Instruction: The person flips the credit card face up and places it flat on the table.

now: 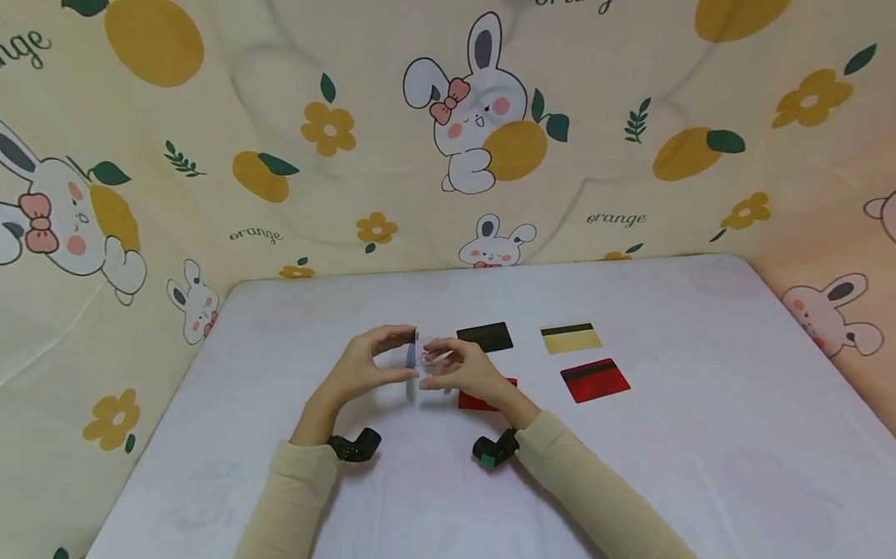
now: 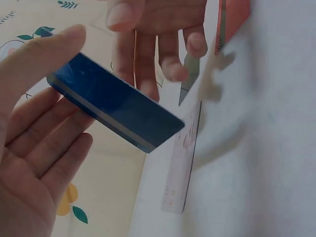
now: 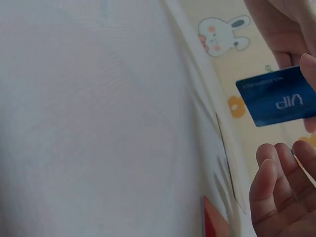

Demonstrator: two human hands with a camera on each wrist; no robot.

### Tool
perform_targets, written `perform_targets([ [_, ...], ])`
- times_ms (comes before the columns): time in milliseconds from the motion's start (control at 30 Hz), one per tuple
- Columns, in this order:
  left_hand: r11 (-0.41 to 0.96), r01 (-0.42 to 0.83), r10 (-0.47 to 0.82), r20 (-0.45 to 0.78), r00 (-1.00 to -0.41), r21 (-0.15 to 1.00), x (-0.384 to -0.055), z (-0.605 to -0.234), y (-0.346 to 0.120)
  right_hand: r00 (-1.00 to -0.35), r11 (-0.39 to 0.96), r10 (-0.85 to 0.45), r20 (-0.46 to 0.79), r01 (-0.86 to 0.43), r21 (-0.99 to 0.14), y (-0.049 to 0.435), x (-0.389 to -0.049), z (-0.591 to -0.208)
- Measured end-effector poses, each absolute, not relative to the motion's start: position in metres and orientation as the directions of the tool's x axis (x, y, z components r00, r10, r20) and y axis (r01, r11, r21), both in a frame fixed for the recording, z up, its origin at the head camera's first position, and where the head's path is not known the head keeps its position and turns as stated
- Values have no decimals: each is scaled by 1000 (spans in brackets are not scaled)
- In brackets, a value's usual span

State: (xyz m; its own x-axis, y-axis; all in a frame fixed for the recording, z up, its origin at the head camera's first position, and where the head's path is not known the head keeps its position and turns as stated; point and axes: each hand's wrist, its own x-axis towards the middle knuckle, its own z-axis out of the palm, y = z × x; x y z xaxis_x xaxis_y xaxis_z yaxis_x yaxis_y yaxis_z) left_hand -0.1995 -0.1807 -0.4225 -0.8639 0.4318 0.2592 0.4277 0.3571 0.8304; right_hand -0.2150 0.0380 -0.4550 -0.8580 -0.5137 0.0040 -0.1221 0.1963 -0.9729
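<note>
My left hand (image 1: 357,366) pinches a blue card (image 2: 116,103) upright above the table, thumb on one edge and fingers on the other. In the right wrist view, this card's face shows the letters VIP; the left wrist view shows its other side with a pale stripe. Beside it, my right hand (image 1: 470,370) hovers with loosely bent fingers, apart from the card and holding nothing. A whitish card with pink marks (image 2: 180,173) lies on the table below the hands. Under the right wrist a red card (image 1: 476,402) is partly hidden.
To the right of the hands lie a black card (image 1: 488,337), a gold card with a dark stripe (image 1: 571,342) and another red card with a dark stripe (image 1: 597,384). They rest on a white-covered table (image 1: 671,489), with a patterned cloth (image 1: 393,169) hanging behind.
</note>
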Motion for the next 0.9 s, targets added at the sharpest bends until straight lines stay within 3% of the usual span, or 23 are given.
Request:
perform_targets([
  [900, 222, 398, 411, 285, -866, 890, -195, -421, -182, -845, 179, -534, -17, -93, -980, 24, -216, -461],
])
